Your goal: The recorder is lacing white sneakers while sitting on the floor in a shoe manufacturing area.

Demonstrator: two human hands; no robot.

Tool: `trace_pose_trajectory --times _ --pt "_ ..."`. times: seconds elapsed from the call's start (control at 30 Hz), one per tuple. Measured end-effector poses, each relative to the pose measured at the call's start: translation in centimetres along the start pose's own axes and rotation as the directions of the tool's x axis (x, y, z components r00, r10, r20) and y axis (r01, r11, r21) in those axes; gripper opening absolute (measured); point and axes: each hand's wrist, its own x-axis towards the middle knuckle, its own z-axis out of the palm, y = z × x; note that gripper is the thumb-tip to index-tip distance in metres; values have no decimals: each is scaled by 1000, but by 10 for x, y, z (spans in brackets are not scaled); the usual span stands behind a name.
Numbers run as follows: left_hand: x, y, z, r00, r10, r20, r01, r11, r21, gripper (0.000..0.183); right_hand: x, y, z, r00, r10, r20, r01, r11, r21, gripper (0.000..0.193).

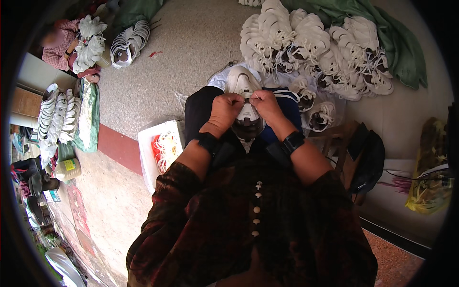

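A white sneaker (pixel 242 79) rests on my lap with its toe pointing away from me and its dark opening toward me. My left hand (pixel 224 111) is closed at the left side of the sneaker's lacing area, thumb and finger pinched together. From the right, my right hand (pixel 267 107) pinches at the opposite side of the same spot. What lies between the fingertips is too small to make out. Dark bands circle both wrists.
Piled white sneakers (pixel 306 40) lie at the far right beside green cloth (pixel 406 57). A white box (pixel 145 153) left of my lap holds white laces (pixel 167 146). Nested white shoes (pixel 60 117) stand farther left; another person (pixel 62 43) sits at far left.
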Motion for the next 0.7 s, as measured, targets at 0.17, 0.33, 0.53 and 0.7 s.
trace_pose_trajectory --times 0.17,0.33,0.53,0.7 --pt "-1 9 -3 993 115 -21 -117 987 -109 13 -13 1 -18 989 148 -22 -97 743 662 5" --pt "17 14 9 960 266 91 -277 949 148 10 -14 -16 -15 1000 25 19 -31 865 500 3" --pt "45 11 10 969 64 237 -96 988 123 7 -17 -20 -30 991 66 120 -135 638 758 7" --pt "70 13 13 938 100 332 -50 986 -157 4 -17 -8 -25 992 123 4 -81 631 772 12"
